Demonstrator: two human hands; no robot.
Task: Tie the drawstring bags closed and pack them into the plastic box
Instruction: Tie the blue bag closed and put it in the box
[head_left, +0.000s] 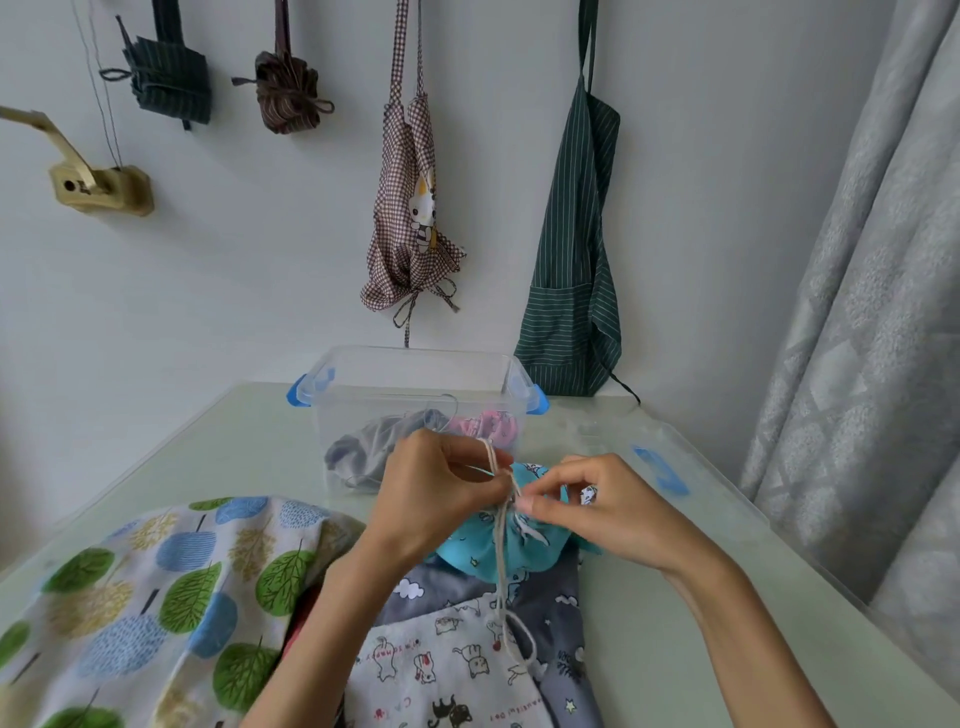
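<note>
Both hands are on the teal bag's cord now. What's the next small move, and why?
Probably pull the cord ends apart to cinch the knot: both the left hand and right hand pinch it at the gathered neck of the teal bag, which isn't yet in the plastic box.

1. My left hand (436, 493) and right hand (597, 514) covered the turquoise bag's (498, 556) gathered mouth.
2. The tree-print cloth (156, 597) and cat-print bag (441, 670) ran off the bottom edge.
3. Bags inside the plastic box (415, 374) blurred behind its wall.
</note>
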